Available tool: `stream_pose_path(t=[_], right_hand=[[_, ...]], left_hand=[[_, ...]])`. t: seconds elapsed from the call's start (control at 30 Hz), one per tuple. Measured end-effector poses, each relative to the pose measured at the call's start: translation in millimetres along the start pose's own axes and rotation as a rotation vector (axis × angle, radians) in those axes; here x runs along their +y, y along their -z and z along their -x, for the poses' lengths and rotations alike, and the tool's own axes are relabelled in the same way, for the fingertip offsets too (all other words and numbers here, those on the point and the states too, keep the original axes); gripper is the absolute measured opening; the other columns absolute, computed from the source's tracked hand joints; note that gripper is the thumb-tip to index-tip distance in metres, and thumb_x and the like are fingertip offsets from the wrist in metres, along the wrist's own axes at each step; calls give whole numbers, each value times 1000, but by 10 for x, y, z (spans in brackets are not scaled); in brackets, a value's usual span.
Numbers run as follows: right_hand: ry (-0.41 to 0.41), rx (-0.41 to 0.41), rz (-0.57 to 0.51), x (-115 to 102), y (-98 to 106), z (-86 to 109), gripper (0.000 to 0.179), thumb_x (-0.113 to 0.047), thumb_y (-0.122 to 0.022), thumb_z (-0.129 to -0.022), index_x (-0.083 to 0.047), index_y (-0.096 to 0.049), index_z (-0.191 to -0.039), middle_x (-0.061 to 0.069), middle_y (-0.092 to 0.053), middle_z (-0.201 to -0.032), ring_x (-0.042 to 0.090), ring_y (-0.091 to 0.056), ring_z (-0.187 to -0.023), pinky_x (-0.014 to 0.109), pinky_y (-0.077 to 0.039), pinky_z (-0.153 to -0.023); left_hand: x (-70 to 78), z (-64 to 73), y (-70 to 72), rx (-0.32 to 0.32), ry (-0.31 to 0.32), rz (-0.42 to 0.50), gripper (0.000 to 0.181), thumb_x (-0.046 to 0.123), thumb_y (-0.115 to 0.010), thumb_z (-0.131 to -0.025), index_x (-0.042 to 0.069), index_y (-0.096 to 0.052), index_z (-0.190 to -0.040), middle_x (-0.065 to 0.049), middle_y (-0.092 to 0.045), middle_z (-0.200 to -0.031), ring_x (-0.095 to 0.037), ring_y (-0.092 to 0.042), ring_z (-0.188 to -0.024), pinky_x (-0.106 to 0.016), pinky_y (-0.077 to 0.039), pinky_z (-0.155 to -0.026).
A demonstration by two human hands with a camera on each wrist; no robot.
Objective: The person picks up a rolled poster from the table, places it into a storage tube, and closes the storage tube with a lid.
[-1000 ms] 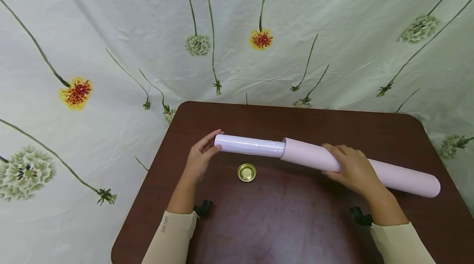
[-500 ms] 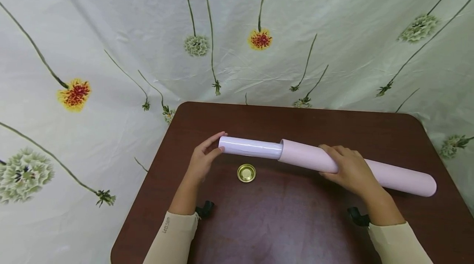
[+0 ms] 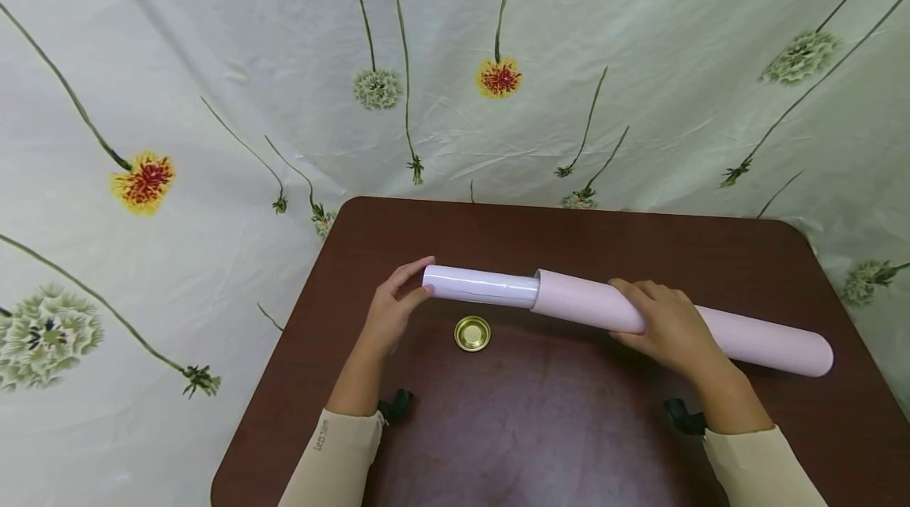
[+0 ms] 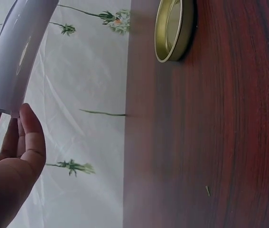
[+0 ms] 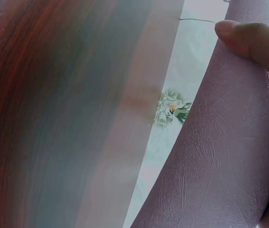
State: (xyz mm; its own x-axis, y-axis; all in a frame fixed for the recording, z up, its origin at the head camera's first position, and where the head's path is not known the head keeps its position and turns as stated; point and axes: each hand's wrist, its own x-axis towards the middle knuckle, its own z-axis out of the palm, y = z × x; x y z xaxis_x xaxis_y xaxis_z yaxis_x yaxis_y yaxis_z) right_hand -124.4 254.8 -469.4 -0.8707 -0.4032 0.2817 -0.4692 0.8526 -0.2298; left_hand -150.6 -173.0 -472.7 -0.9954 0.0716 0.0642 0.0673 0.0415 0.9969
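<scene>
My left hand [image 3: 392,306] holds the outer end of a glossy white roll [image 3: 479,286] with its fingertips, thumb on the near side. The roll's other end is inside a pale pink tube [image 3: 764,338]. In the left wrist view, fingertips touch the rim of the white roll [image 4: 18,52]. My right hand [image 3: 668,327] grips the pink tube around its middle, and the right wrist view shows the tube's creased, leather-like surface [image 5: 219,142]. Between the hands, a small round gold lid [image 3: 472,333] lies on the table, just below the white roll.
The dark brown wooden table [image 3: 526,428] has rounded corners. Behind it and to the left hangs a pale flower-printed cloth [image 3: 284,33]. Black straps [image 3: 686,417] show at both wrists, beside cream sleeves.
The white roll has slid further right into the pink tube, with my left hand following it. My right hand and the pink tube have shifted slightly left. The gold lid stays put.
</scene>
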Motion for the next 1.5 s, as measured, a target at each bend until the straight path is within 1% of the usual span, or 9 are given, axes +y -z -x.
stream_pose_path(t=[0.2,0.33,0.63,0.87,1.13,1.23,1.5], right_hand=[[-1,-8,-4,-7,-7,-6,78,-33,-89,-74,-16,-53,-141,14,-67,-110,38,-65,-99,58,-45,-89],[2,-4,-6,-12,-14,-6,78,-33,-89,-74,-16,-54,-141,14,-67,-111,38,-65,-100,58,-45,-89],[4,-1,-9,-32,-30,-9,81,-33,-90,-72,-16,-53,-142,15,-67,-114,38,-65,-103,58,-45,-90],[3,-11,-9,-44,-32,-22,80,-34,-89,-73,-16,-53,-142,14,-67,-112,37,-65,-101,58,-45,-90],[3,-3,-12,-70,-34,-30,81,-33,-91,-72,-17,-53,-142,13,-67,-112,37,-65,-101,57,-45,-90],[5,-3,-18,-77,-43,-36,81,-33,-90,-72,-17,-53,-142,13,-67,-112,37,-65,-101,57,-45,-90],[-2,-21,-26,-103,-49,-44,79,-33,-89,-74,-16,-53,-143,14,-67,-114,38,-65,-103,58,-45,-91]], left_hand=[[6,11,-30,6,39,27,47,1,-66,-93,0,-56,-139,-18,-58,-136,-14,-62,-113,-19,-52,-91],[5,9,-49,3,56,34,47,0,-67,-93,1,-57,-139,-19,-59,-135,-13,-62,-113,-19,-53,-91],[-13,19,-75,-18,36,39,45,1,-69,-92,2,-60,-136,-19,-60,-135,-17,-62,-116,-20,-54,-91],[-27,30,-88,-28,46,18,45,5,-70,-93,3,-61,-136,-20,-62,-133,-20,-62,-116,-19,-53,-92],[-23,37,-108,-33,46,23,45,4,-69,-93,3,-60,-136,-20,-61,-131,-12,-63,-111,-19,-53,-92],[-28,39,-118,-41,43,30,44,4,-69,-93,2,-60,-136,-20,-61,-130,-12,-63,-110,-20,-54,-91],[-37,43,-152,-53,32,43,44,4,-69,-93,3,-60,-136,-18,-63,-125,-22,-61,-113,-20,-54,-91]])
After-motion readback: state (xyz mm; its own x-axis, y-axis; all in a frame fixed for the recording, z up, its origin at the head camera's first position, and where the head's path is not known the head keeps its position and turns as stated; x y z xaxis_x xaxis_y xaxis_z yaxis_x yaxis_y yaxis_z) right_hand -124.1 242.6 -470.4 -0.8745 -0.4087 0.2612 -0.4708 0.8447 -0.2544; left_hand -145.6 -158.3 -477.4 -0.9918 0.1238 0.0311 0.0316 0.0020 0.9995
